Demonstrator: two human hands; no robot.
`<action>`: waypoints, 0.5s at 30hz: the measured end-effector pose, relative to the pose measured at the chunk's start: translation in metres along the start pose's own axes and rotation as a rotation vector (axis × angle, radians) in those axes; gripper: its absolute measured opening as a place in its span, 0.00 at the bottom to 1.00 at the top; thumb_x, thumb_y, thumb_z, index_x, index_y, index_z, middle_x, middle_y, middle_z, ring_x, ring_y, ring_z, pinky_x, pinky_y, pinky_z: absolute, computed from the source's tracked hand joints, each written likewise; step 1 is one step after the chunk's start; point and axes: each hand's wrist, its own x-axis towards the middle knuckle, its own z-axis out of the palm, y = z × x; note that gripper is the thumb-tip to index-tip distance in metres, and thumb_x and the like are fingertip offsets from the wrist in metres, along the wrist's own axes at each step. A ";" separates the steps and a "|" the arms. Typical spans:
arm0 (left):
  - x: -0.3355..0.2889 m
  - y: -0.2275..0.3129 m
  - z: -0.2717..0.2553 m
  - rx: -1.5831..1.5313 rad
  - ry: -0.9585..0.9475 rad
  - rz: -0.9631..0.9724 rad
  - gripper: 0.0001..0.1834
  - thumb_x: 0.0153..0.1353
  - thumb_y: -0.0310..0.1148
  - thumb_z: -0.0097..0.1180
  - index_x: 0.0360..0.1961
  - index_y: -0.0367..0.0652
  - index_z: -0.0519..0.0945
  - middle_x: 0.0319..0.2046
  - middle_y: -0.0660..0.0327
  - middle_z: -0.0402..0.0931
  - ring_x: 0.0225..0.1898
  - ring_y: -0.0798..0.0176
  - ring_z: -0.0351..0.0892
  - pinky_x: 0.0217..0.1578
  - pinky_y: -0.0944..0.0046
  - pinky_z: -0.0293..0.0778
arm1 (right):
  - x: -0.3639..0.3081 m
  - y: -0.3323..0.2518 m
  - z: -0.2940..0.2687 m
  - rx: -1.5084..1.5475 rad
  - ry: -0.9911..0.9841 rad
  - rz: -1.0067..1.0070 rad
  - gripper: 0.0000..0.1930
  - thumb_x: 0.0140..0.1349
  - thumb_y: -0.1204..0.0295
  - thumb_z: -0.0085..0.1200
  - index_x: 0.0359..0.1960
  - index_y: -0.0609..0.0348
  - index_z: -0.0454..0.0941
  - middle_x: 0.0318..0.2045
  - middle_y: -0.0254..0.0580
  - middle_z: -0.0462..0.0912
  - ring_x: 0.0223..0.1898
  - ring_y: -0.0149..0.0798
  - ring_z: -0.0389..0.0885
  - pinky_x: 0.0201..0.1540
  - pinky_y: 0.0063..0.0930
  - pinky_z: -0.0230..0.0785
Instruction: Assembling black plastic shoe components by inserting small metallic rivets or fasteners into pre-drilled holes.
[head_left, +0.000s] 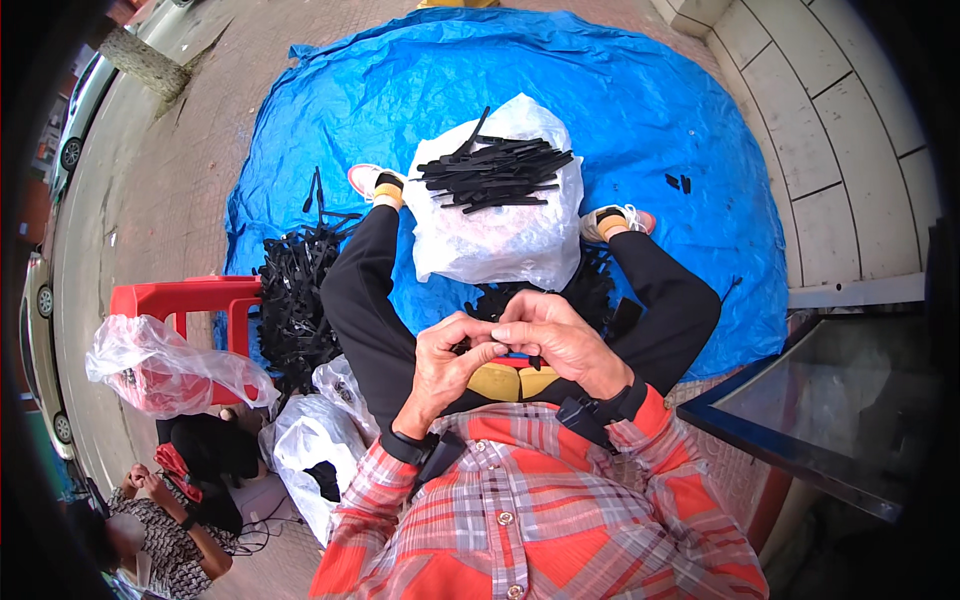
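Note:
My left hand and my right hand meet in front of my lap, fingertips almost touching. Both are closed in a pinch on a small black strip, mostly covered by the fingers. Just beyond them, between my feet, stands a bulky block wrapped in white plastic. On its top lies a loose pile of flat black strips, one sticking out toward the far side. More black pieces lie between the wrapped block and my hands, partly hidden by my right hand.
A blue tarp covers the ground. At my left are a large heap of black strips, a red stool draped with clear plastic, and a white bag. Another person sits lower left. A blue-framed glass panel stands right.

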 end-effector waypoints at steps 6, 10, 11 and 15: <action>0.000 0.005 0.002 0.039 -0.024 0.060 0.09 0.44 0.24 0.65 0.29 0.37 0.81 0.22 0.66 0.73 0.23 0.75 0.68 0.23 0.75 0.62 | -0.005 0.000 -0.003 -0.008 0.083 -0.001 0.14 0.51 0.76 0.58 0.37 0.60 0.66 0.30 0.33 0.74 0.23 0.19 0.68 0.23 0.11 0.59; 0.000 0.004 0.002 0.069 -0.025 0.069 0.10 0.43 0.24 0.66 0.30 0.38 0.81 0.22 0.65 0.74 0.23 0.74 0.69 0.24 0.74 0.63 | -0.005 0.000 0.000 -0.066 0.115 -0.051 0.14 0.51 0.77 0.58 0.37 0.61 0.67 0.30 0.34 0.75 0.24 0.20 0.69 0.24 0.11 0.60; 0.000 0.004 0.002 0.068 -0.026 0.066 0.10 0.43 0.24 0.65 0.30 0.38 0.81 0.23 0.65 0.74 0.24 0.74 0.69 0.24 0.74 0.63 | -0.005 0.000 -0.001 -0.104 0.087 -0.058 0.15 0.52 0.75 0.58 0.38 0.63 0.67 0.29 0.35 0.74 0.26 0.22 0.71 0.28 0.13 0.63; 0.000 0.004 0.000 0.047 -0.047 0.087 0.09 0.44 0.24 0.65 0.29 0.37 0.81 0.23 0.64 0.74 0.24 0.73 0.70 0.24 0.73 0.64 | -0.007 -0.005 0.002 -0.155 0.034 0.007 0.17 0.53 0.70 0.59 0.39 0.66 0.68 0.28 0.35 0.75 0.28 0.24 0.72 0.30 0.15 0.66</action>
